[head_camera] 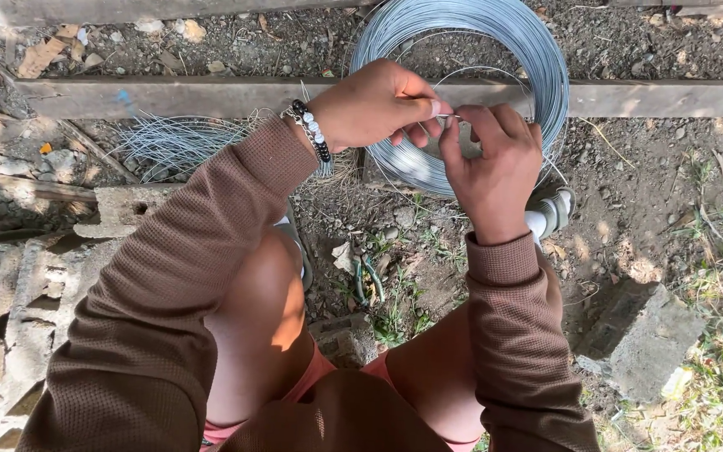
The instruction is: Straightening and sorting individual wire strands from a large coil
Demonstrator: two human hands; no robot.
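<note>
Hands pinch one thin wire: left hand and right hand meet above wire coil (on dirt).

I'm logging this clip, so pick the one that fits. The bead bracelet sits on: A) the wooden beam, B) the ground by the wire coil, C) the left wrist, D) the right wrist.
C: the bead bracelet circles the wrist of the left hand, just past the brown sleeve cuff, while the right hand has a bare wrist.
</note>
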